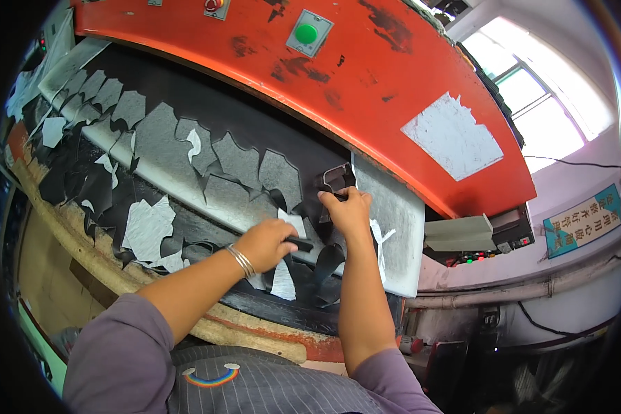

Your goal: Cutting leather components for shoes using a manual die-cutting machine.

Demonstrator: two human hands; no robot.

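My right hand [350, 210] reaches over the white cutting board [405, 238] and grips a dark metal cutting die [338, 178], an upright open outline of thin strip. It stands at the right end of the black sheet material [241, 110]. My left hand [261, 247], with bangles at the wrist, is closed on a short black strip-like piece [299, 243] that sticks out to the right; its exact kind is unclear. Black offcuts [328, 265] and a pale scrap [284, 281] lie just below both hands.
Above the board runs the red press beam [366, 76] with a green button [306, 33] and a red button [214, 5]. Grey-faced cut shapes [238, 159] line the sheet's near edge. Torn black and white scraps [148, 228] heap along the bench's front edge [110, 255].
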